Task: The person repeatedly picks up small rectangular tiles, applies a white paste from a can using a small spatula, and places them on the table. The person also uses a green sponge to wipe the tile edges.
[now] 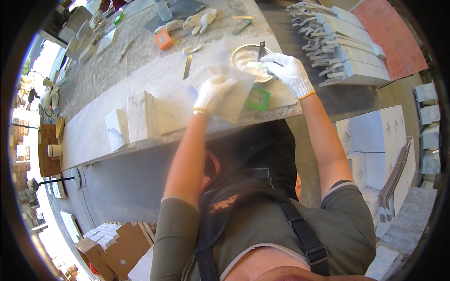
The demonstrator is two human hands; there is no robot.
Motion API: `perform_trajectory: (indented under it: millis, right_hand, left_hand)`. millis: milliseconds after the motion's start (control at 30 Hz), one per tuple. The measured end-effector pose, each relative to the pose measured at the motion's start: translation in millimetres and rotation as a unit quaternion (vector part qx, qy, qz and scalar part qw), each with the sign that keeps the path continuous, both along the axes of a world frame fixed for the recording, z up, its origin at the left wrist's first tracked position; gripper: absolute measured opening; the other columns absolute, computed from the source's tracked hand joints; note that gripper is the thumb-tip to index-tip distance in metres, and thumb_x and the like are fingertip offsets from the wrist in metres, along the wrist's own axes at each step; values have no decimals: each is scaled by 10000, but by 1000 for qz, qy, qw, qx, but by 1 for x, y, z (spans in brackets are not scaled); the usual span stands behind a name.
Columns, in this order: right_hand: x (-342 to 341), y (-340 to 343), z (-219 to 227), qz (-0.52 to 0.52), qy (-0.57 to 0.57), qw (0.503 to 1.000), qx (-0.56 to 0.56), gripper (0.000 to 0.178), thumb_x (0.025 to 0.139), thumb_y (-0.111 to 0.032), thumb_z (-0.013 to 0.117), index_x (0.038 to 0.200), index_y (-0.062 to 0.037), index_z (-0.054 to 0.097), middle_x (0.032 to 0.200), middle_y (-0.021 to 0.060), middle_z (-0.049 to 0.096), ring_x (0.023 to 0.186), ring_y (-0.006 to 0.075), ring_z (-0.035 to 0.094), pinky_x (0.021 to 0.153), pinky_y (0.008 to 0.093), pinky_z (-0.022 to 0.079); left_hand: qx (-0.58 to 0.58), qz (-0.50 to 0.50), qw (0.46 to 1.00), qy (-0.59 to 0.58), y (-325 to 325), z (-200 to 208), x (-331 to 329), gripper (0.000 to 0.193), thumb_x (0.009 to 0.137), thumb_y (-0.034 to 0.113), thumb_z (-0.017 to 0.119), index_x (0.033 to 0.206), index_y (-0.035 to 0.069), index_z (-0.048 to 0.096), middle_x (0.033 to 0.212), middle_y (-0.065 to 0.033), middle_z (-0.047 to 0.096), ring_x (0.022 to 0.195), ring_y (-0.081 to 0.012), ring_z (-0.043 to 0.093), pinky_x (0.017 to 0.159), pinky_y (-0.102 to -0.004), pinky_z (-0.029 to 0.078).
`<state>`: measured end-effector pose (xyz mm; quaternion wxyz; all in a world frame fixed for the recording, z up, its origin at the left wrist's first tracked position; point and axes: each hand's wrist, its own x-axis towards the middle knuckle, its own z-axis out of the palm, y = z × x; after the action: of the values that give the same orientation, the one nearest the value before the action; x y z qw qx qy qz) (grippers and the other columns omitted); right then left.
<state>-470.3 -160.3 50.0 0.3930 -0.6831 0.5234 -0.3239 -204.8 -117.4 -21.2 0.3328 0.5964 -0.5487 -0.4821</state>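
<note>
The left hand point(216, 92) grips a blurred pale panel point(240, 93). The right hand point(286, 72) pinches a pale strip point(255, 65) over a tin point(232, 58).

head fisheye | from above | faces down | hands point(288, 72) near

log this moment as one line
left hand: on pale flat piece, blurred | right hand: at round tin | green box: on worktable

A thin pale sheet-like piece point(240, 93), blurred, is at upper centre; to its upper right, a small pale tool point(255, 65) is over one round tin point(231, 59) with whitish paste point(243, 58).
</note>
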Motion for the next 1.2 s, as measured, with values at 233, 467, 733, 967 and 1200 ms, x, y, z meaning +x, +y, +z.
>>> perform_trajectory:
  millis: [233,467,733,967,1200]
  right_hand:
    - [-11,20,-2,-46,165,977,-129,280,959,-189,742,1217,-85,775,1175,85,790,1016,155,746,903,287,553]
    - [-30,39,-25,-110,-94,989,-25,324,960,-126,727,1273,-46,750,1104,44,793,910,94,690,812,256,546]
    - [-34,61,-41,-150,-141,978,-30,382,941,-41,724,1322,-20,726,1110,29,776,902,67,667,813,230,543]
    - [-41,69,-40,-165,-137,977,-19,356,944,-93,737,1293,-22,737,1111,29,779,877,72,677,779,234,524]
    - [-32,92,-29,-123,-198,966,109,335,989,-156,706,1281,7,694,970,34,746,753,83,662,631,229,495]
  left_hand:
    - [34,7,999,20,-1,6,0,408,995,295,724,1234,-36,728,1041,-91,759,917,-145,709,805,-297,576]
    - [-107,-123,987,-5,-18,42,13,362,995,289,715,1164,-30,747,992,-85,760,867,-145,711,787,-297,572]
    - [-219,-145,844,-467,-24,147,-42,318,946,379,642,1011,81,736,905,-203,742,860,-370,730,790,-470,556]
    - [-239,-185,883,-358,-7,151,-8,391,969,406,667,1161,76,751,997,-146,766,915,-259,723,865,-393,559]
    - [-113,-134,967,-186,35,134,101,421,1019,362,694,1241,7,739,1061,-35,748,944,-119,654,905,-300,543]
